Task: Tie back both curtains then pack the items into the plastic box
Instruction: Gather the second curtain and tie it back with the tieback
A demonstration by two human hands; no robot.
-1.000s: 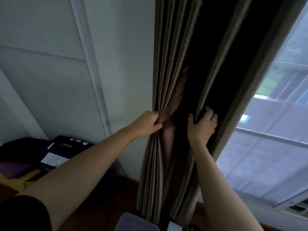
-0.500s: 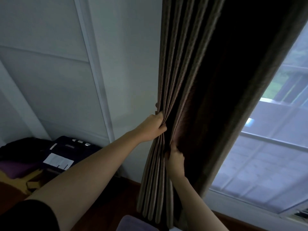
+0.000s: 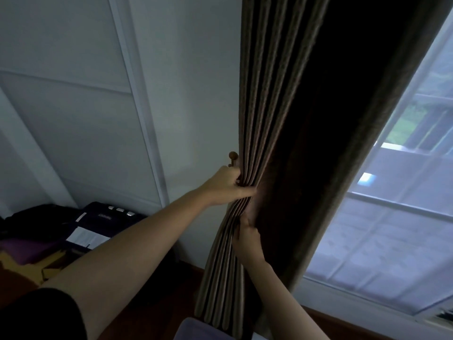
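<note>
One curtain (image 3: pixel 282 119) is seen, and it is being gathered into a tight bunch. It hangs from 12 o'clock down to 6 o'clock, between the white wall (image 3: pixel 183 69) at 10 o'clock and the window (image 3: pixel 392 229) at 3 o'clock.

The folds are gripped by the left hand (image 3: pixel 225 187) near the middle of the view, with the thumb laid across the front. Just below it, toward 6 o'clock, the folds are grasped by the right hand (image 3: pixel 247 241). Both hands are closed on the cloth.

A small wooden knob (image 3: pixel 233 155) is fixed to the wall just above the left hand. It is likely the hook for a tie. No band or rope can be seen round the curtain, so it is judged that this curtain is not yet tied back. Only the gathering looks done. A second curtain is not shown, so nothing can be said of it.

At 6 o'clock, at the very bottom edge, a pale box (image 3: pixel 196 330) is partly seen. It may be the plastic box, but that cannot be told for sure, and what is inside is hidden. A dark case (image 3: pixel 105 217) with white papers is lying at 8 o'clock.

Most of the task seems to be left: the tie, the other curtain, and the packing.
</note>
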